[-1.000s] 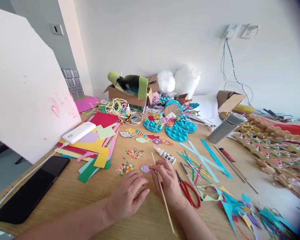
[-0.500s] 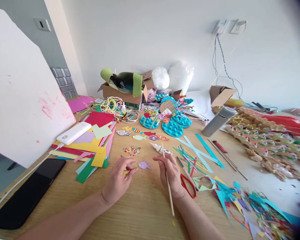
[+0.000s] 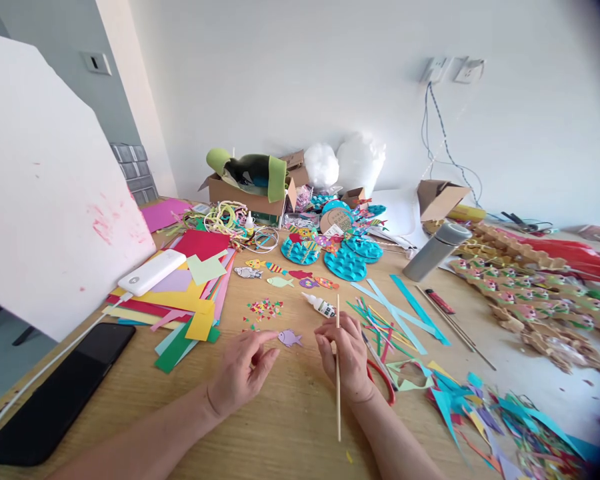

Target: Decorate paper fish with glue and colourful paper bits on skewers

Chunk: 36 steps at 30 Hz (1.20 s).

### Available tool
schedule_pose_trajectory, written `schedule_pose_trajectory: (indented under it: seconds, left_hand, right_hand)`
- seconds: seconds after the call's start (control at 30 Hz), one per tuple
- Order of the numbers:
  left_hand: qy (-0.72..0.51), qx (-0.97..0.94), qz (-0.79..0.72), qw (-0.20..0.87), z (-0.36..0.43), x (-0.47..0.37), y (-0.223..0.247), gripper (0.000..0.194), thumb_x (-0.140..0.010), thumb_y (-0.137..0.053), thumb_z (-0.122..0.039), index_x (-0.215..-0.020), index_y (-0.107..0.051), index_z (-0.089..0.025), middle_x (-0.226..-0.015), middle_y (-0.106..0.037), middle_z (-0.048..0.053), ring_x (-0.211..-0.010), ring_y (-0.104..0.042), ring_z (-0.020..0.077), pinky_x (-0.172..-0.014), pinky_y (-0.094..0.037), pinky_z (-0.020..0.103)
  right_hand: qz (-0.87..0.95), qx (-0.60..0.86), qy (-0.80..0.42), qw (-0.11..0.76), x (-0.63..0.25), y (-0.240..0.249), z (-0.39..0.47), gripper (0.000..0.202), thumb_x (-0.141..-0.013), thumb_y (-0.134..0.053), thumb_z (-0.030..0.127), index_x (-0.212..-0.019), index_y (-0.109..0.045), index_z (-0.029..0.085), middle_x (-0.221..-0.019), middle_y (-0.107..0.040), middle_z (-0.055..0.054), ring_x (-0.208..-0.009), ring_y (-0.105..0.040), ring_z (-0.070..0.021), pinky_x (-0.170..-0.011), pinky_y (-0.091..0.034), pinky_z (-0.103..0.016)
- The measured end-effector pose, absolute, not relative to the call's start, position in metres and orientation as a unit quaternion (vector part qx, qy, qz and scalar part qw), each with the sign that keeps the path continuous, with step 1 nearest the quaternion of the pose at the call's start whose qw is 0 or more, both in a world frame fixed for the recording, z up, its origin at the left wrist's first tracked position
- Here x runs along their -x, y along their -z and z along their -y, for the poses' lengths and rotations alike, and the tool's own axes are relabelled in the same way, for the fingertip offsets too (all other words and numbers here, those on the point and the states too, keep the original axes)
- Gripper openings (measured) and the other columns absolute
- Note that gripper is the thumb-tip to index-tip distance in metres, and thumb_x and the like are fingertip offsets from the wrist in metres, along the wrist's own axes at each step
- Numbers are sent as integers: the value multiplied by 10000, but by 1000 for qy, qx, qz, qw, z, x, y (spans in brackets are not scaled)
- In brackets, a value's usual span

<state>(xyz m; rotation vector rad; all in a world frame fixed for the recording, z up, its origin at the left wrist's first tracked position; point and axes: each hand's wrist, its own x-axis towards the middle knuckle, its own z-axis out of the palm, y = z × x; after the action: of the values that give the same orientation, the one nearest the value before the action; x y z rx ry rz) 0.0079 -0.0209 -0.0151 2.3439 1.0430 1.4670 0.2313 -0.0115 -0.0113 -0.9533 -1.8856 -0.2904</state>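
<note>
A purple paper fish [image 3: 291, 339] lies flat on the wooden table between my hands. My left hand [image 3: 243, 370] is beside it, its index fingertip at the fish's head end and the thumb apart, with nothing seen in it. In my right hand [image 3: 347, 350] a thin wooden stick [image 3: 339, 400] is gripped, pointing away from me. Just beyond that hand lies a white glue bottle [image 3: 320, 305] on its side. A heap of tiny coloured paper bits [image 3: 265, 309] sits past my left hand. Several decorated paper fish [image 3: 280, 282] lie farther back.
Red-handled scissors [image 3: 381, 380], narrow paper strips [image 3: 380, 323] and paper scraps [image 3: 480, 407] lie at the right, with a grey flask [image 3: 437, 252] behind. Coloured paper sheets [image 3: 200, 247], a white power bank [image 3: 153, 272] and a black phone [image 3: 55, 393] are on the left.
My left thumb and index finger have moved apart, and the fingertip is now at the purple fish. The stick in my right hand has swung more upright in view. The view has tilted slightly.
</note>
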Motion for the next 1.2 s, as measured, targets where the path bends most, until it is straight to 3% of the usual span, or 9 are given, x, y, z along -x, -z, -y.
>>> schedule_pose_trajectory:
  seconds: [0.1,0.27,0.57,0.8,1.07,1.2]
  left_hand:
    - [-479,-799,-351,95,23,-7,16,216,-925,-517,-270,-1113,-570,-178,-530,-475,-75,-491,-486,93,-543,-421,209]
    - [-461,-810,-353,88,23,-5,19,176,-926,-500,-294,-1025,-603,-191,-477,-428,-88,-444,-455,89,-533,-389,221]
    - [-454,-836,-287,110,27,-4,10,335,-983,-327,-350,-881,-600,-186,-490,-503,-37,-483,-539,128,-576,-416,266]
    - [-455,-836,-286,115,22,-3,9,421,-1002,-247,-371,-815,-584,-200,-562,-590,-9,-528,-557,134,-598,-410,276]
    - [-445,-843,-273,126,18,-1,12,532,-1001,-174,-413,-683,-540,-195,-483,-495,-9,-473,-491,126,-527,-352,285]
    - [-449,-844,-271,114,16,1,15,561,-997,-148,-451,-641,-497,-196,-501,-514,-3,-487,-495,131,-543,-344,300]
  right_hand:
    - [776,395,117,478,-232,12,11,204,-815,-618,101,-779,-469,235,-697,-620,13,-745,-569,-179,-815,-449,-414]
    - [760,418,128,482,-232,12,8,238,-812,-554,30,-750,-451,236,-679,-566,17,-683,-525,-155,-783,-453,-390]
    - [746,443,140,476,-237,19,5,214,-800,-594,45,-805,-492,232,-754,-603,-18,-829,-577,-213,-757,-462,-398]
    - [761,433,129,465,-235,17,9,231,-785,-604,40,-837,-505,242,-749,-622,-6,-791,-597,-210,-820,-461,-440]
    - [757,432,131,472,-234,16,10,216,-799,-607,58,-903,-532,231,-806,-640,-24,-829,-603,-209,-843,-456,-438]
    - [752,441,125,473,-232,16,11,219,-807,-609,75,-964,-549,216,-868,-629,-55,-900,-586,-228,-795,-467,-410]
